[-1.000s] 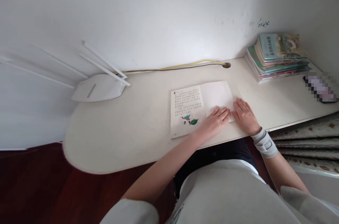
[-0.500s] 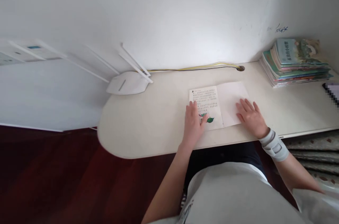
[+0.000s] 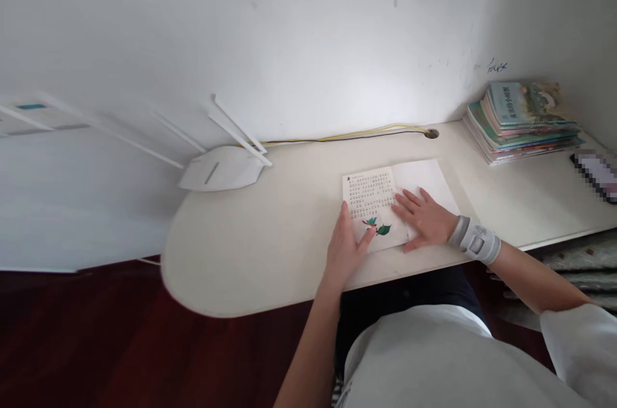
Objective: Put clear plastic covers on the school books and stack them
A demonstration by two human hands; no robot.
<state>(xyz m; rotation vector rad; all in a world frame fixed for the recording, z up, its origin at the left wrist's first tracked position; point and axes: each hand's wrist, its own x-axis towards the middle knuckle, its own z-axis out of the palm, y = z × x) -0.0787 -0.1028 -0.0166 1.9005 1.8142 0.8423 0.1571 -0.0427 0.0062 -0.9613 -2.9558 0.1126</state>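
An open book (image 3: pixel 373 199) lies flat on the white desk. Its left page carries lines of print and a drawing of a dragonfly and a green leaf; the right page is blank. My left hand (image 3: pixel 346 246) rests at the book's lower left edge, thumb over the printed page and fingers stretched along the side. Across the lower part of the blank page, my right hand (image 3: pixel 427 218) lies flat with fingers spread, its fingertips reaching the crease. A grey band (image 3: pixel 476 241) circles my right wrist.
On the desk (image 3: pixel 226 254), a white router (image 3: pixel 222 170) with long antennas stands at the left. Cables (image 3: pixel 337 136) run along the wall to a round hole (image 3: pixel 432 133). A stack of books (image 3: pixel 527 122) sits at the back right, beside a phone (image 3: pixel 595 173).
My right hand has slid left from the outer part of the blank page to the crease. My left hand has shifted outward to the book's left edge. The camera view has moved slightly.
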